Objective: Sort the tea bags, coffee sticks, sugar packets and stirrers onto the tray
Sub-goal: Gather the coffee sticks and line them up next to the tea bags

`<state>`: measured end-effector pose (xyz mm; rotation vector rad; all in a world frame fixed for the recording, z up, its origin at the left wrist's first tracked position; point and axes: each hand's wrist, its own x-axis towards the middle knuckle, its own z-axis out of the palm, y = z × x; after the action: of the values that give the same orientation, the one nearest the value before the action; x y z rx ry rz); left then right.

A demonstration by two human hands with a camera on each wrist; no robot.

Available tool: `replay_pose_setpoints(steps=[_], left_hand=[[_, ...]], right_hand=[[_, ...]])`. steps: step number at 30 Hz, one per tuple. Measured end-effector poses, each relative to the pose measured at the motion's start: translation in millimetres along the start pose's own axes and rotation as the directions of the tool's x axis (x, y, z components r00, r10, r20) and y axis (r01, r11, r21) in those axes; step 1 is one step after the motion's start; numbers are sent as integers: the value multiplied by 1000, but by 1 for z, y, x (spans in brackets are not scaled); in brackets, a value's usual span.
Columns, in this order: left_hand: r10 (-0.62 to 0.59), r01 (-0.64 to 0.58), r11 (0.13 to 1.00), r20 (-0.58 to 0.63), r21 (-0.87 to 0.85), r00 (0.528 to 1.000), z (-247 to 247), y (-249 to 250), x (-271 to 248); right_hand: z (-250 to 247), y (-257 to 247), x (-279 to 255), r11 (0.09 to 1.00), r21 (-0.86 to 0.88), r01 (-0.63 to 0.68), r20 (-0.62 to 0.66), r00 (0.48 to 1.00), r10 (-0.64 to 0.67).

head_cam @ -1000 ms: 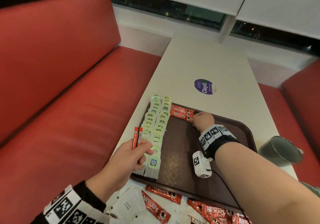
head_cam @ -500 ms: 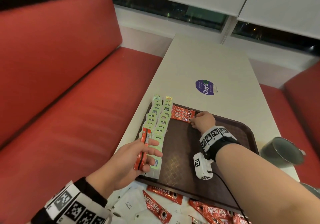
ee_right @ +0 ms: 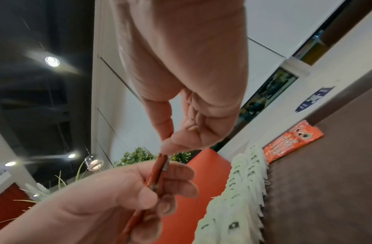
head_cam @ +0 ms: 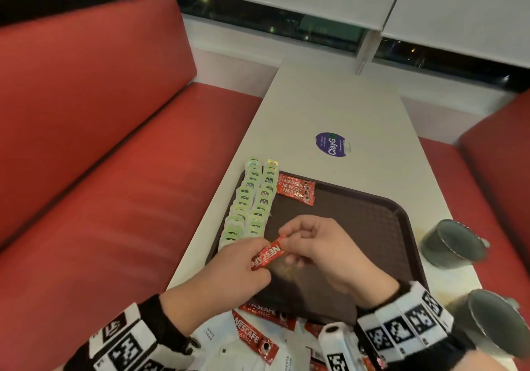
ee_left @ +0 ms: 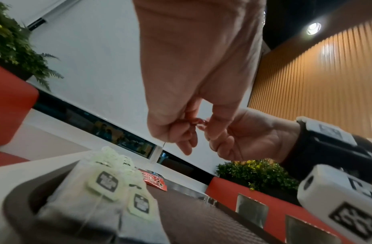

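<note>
Nearest: loose coffee sticks [head_cam: 256, 339] and sugar packets [head_cam: 210, 334] on the table's [head_cam: 338, 103] front edge. Above the brown tray [head_cam: 372, 227], left hand [head_cam: 229, 273] grips red coffee sticks in curled fingers; right hand [head_cam: 321, 244] pinches their upper end [head_cam: 279, 240]. Farther: tea bags [head_cam: 252, 201] in two rows along the tray's left side, placed sticks [head_cam: 296, 189] at its far corner.

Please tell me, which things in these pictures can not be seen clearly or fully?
- Head view: the loose coffee sticks and sugar packets near the bottom edge are cut off and partly covered by both wrists.
- Head view: how many sticks the left hand holds; its fingers and the right hand cover the held coffee stick.
- Left wrist view: the tea bags are blurred, so their labels are unreadable.
- No stirrers are recognisable in any view.
</note>
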<state>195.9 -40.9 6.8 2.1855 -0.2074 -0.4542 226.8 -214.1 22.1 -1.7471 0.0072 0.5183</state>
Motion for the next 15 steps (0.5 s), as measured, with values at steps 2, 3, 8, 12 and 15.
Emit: replay_pose_setpoints(steps=[2,3,8,12,15], left_hand=[[31,-31,999,1,-25,1000,0,2,-2],[37,-37,998,-8,-55,999,0,1,-2],[16,-35,980,-98,-198,995,-2,-1,-3],[-10,-18,957,-93,-289,996,0,2,-3],[-67,43,919,-47,-392,997,4,4,0]], right_hand=[[-5,7,-7,997,71,35,-64,998,-30],[-8,9,-10,994,95,50,-98,994,-40],[-26,18,-25,983,142,113,-211,974,-82],[-30,25,-28,970,200,138,-261,962,-83],[-26,24,-24,950,245,196,-321,940,-111]])
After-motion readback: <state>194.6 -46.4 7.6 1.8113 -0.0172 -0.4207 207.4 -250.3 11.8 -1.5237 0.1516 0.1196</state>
